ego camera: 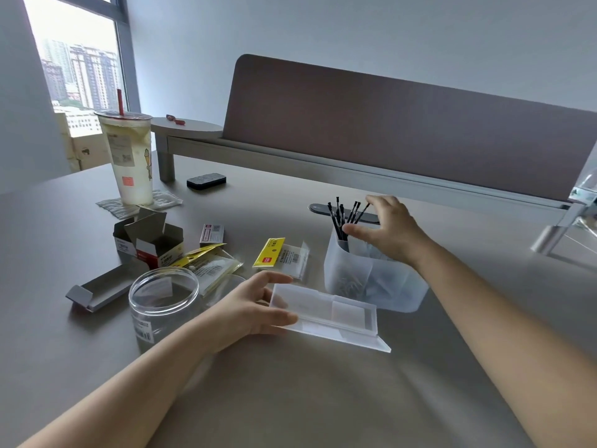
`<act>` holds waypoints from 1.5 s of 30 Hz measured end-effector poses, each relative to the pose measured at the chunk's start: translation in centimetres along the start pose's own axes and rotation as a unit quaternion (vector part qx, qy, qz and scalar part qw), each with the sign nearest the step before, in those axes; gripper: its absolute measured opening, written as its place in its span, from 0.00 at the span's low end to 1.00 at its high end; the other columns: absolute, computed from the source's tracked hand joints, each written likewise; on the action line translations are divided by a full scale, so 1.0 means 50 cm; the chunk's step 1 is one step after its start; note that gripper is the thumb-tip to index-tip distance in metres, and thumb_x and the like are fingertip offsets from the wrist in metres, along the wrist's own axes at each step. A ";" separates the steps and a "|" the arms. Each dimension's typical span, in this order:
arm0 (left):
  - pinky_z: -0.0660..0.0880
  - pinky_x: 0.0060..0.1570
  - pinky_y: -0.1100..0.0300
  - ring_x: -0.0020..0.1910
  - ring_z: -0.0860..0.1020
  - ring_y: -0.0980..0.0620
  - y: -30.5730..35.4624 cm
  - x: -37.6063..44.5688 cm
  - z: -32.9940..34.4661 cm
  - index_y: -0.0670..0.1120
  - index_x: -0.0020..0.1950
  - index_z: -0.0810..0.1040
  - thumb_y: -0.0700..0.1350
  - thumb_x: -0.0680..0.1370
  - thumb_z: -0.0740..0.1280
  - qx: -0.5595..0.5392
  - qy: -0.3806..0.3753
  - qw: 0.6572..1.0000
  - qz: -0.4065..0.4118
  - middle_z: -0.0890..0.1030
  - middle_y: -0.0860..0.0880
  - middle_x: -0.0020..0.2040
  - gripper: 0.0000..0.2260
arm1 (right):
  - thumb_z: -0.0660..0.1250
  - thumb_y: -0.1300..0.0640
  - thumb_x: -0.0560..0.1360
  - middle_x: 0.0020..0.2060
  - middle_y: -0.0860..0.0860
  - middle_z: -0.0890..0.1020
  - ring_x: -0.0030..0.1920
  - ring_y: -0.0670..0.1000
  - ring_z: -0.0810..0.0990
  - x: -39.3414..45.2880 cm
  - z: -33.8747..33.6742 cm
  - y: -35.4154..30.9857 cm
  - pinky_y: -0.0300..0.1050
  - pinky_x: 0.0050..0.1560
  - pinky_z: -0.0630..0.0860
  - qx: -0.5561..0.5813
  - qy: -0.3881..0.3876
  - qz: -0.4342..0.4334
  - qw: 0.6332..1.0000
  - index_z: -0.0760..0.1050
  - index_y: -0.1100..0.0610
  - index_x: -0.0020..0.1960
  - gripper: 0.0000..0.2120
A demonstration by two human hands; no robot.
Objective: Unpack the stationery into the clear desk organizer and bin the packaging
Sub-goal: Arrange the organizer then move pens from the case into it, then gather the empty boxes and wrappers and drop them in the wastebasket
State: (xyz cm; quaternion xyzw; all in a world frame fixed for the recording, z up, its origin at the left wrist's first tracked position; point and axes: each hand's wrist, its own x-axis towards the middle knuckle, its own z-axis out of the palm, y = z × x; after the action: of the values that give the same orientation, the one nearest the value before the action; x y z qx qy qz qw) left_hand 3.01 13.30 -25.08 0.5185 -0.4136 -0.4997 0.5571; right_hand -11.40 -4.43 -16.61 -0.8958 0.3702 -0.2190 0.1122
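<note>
We see the right hand (386,229) spread loosely over the frosted translucent plastic desk organizer (371,276), its fingers relaxed beside the bundle of thin black pen refills (344,218) that stands upright in the tall front compartment; it grips nothing that we can make out, and we judge it is settling the refills so they lean together. The left hand (248,310) grips one end of a flat clear plastic case (329,315), thumb under and fingers over, just in front of the organizer, probably emptied packaging about to be lifted away. To the left lies what remains: an open clear round plastic jar (161,305) with a barcode label, opened grey cardboard boxes (148,240), a grey cardboard tray (100,291) and yellow-headed plastic sachets (281,258) with barcodes, all grouped near together, within easy reach for binning. The print on the labels is too small for us to read. No bin is in view. A milky iced drink cup with a red straw (130,156) stands behind.
</note>
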 end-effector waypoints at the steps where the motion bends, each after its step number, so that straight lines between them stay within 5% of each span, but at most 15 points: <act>1: 0.79 0.34 0.64 0.41 0.77 0.48 0.000 -0.004 0.002 0.50 0.54 0.72 0.35 0.62 0.72 0.001 0.003 1.000 0.005 0.71 0.41 0.47 0.24 | 0.64 0.44 0.72 0.69 0.56 0.65 0.69 0.54 0.62 -0.020 -0.005 -0.002 0.49 0.69 0.60 0.022 0.031 -0.016 0.999 0.60 0.59 0.69 0.32; 4: 0.78 0.32 0.65 0.40 0.77 0.48 0.001 -0.022 0.008 0.50 0.53 0.72 0.36 0.62 0.73 0.004 0.010 1.000 0.021 0.72 0.42 0.45 0.23 | 0.63 0.43 0.69 0.58 0.52 0.72 0.58 0.49 0.71 -0.103 -0.017 -0.012 0.37 0.55 0.68 0.155 0.042 -0.040 0.986 0.70 0.56 0.61 0.26; 7: 0.79 0.34 0.64 0.40 0.75 0.47 0.007 -0.036 0.012 0.47 0.52 0.72 0.32 0.71 0.66 -0.033 0.023 0.999 0.022 0.71 0.42 0.42 0.15 | 0.64 0.42 0.64 0.53 0.45 0.73 0.54 0.44 0.72 -0.188 -0.009 -0.019 0.28 0.47 0.67 0.228 -0.066 -0.035 0.971 0.71 0.49 0.55 0.22; 12: 0.77 0.31 0.65 0.37 0.73 0.48 0.020 -0.065 0.020 0.48 0.51 0.74 0.35 0.69 0.68 -0.068 0.053 0.996 0.013 0.71 0.44 0.42 0.14 | 0.69 0.36 0.54 0.64 0.44 0.68 0.65 0.46 0.68 -0.244 0.035 -0.003 0.46 0.67 0.67 0.228 -0.217 0.020 0.949 0.63 0.42 0.64 0.40; 15: 0.77 0.29 0.66 0.34 0.72 0.50 0.032 -0.082 0.029 0.48 0.51 0.73 0.39 0.75 0.63 -0.089 0.082 0.993 0.001 0.71 0.44 0.45 0.07 | 0.72 0.42 0.58 0.64 0.48 0.70 0.59 0.49 0.74 -0.251 0.042 -0.017 0.46 0.63 0.71 0.255 -0.208 0.028 0.944 0.63 0.47 0.66 0.39; 20: 0.77 0.33 0.64 0.35 0.73 0.51 0.040 -0.095 0.042 0.52 0.53 0.69 0.50 0.73 0.62 -0.127 0.113 0.985 0.019 0.75 0.43 0.42 0.10 | 0.71 0.53 0.68 0.52 0.51 0.76 0.41 0.47 0.77 -0.258 0.045 -0.045 0.34 0.38 0.77 0.356 -0.175 0.043 0.917 0.69 0.59 0.59 0.23; 24: 0.73 0.41 0.61 0.38 0.75 0.49 0.025 -0.082 0.087 0.44 0.43 0.70 0.41 0.73 0.65 -0.155 0.161 0.974 0.040 0.81 0.47 0.31 0.04 | 0.70 0.57 0.70 0.43 0.52 0.75 0.38 0.49 0.76 -0.266 0.056 -0.059 0.35 0.30 0.78 0.395 -0.124 0.063 0.908 0.70 0.59 0.47 0.11; 28: 0.74 0.45 0.56 0.41 0.77 0.47 0.015 -0.074 0.125 0.41 0.44 0.71 0.34 0.74 0.64 -0.228 0.210 0.949 0.051 0.77 0.43 0.40 0.03 | 0.71 0.59 0.68 0.44 0.57 0.74 0.37 0.53 0.77 -0.281 0.071 -0.075 0.37 0.26 0.78 0.417 -0.091 0.070 0.902 0.66 0.56 0.41 0.12; 40: 0.73 0.36 0.53 0.38 0.74 0.50 0.024 -0.194 0.076 0.42 0.60 0.67 0.34 0.76 0.60 -0.152 0.283 0.941 0.108 0.75 0.46 0.42 0.14 | 0.66 0.56 0.72 0.42 0.54 0.75 0.42 0.51 0.76 -0.297 0.123 -0.109 0.46 0.44 0.74 0.436 -0.084 0.034 0.895 0.69 0.53 0.44 0.05; 45: 0.76 0.25 0.62 0.36 0.74 0.49 0.025 -0.294 0.000 0.42 0.61 0.66 0.35 0.76 0.59 -0.089 0.346 0.927 0.114 0.75 0.46 0.41 0.14 | 0.69 0.55 0.70 0.53 0.54 0.73 0.51 0.51 0.74 -0.268 0.174 -0.170 0.42 0.48 0.70 0.342 -0.087 -0.001 0.936 0.67 0.59 0.62 0.24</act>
State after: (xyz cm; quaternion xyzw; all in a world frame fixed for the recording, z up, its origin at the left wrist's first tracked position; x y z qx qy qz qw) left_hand 0.84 27.75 -23.02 0.5568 -0.2054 -0.2575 0.7626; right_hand -10.47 11.43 -25.31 -0.8194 0.2604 -0.2538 0.4432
